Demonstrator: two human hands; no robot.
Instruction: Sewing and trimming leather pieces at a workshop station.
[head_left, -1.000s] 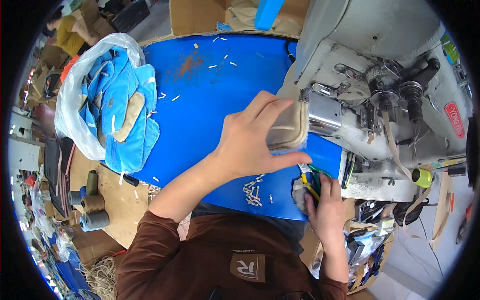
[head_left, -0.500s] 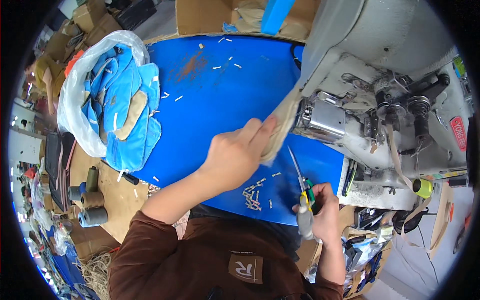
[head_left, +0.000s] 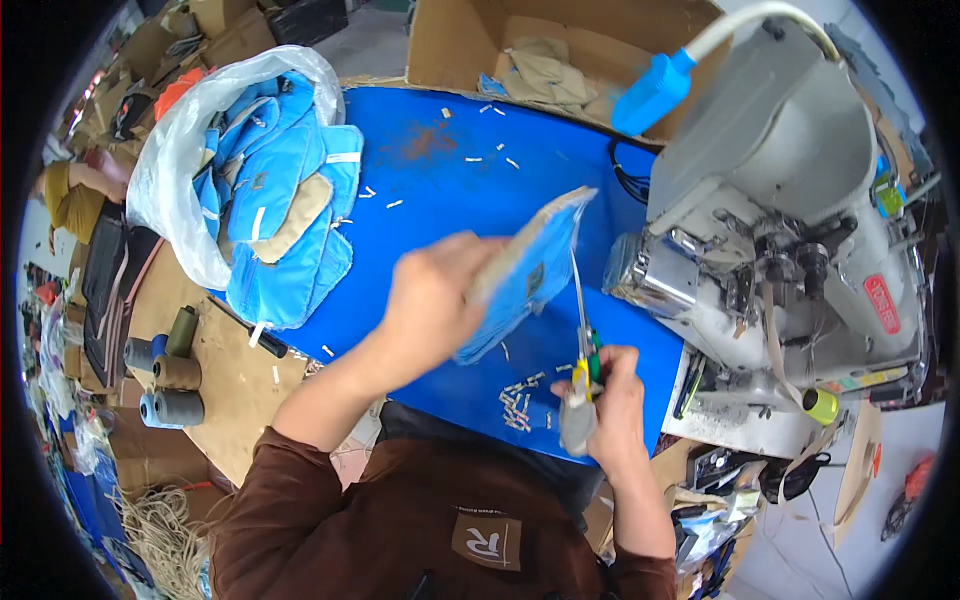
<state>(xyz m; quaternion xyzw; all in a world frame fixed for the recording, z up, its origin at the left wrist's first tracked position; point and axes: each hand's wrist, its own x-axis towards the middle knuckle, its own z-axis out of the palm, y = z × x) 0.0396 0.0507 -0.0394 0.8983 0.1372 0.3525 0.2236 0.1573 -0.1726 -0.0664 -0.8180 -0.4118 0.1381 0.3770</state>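
My left hand (head_left: 428,300) grips a fabric piece (head_left: 532,275), blue on one face and beige along its upper edge, raised over the blue tabletop (head_left: 440,210). Some motion blur softens that hand. In my right hand (head_left: 618,412) is a pair of scissors (head_left: 584,352) with yellow and green handles, partly covered in something grey. Its long blade points up and touches or nearly touches the fabric's right edge; I cannot tell whether it is cutting. Small pale scraps (head_left: 516,408) lie in a pile left of the scissors.
A grey sewing machine (head_left: 780,260) stands on the right. At the left, a white plastic bag (head_left: 170,190) holds blue and beige fabric pieces (head_left: 290,220). Thread spools (head_left: 178,373) stand lower left. A cardboard box (head_left: 450,50) sits beyond the table. Another person (head_left: 75,200) is at far left.
The fabric piece has come away from the sewing machine to the left and turned, showing its blue face. The scissors have moved left, up against it or close to it. My view has shifted slightly.
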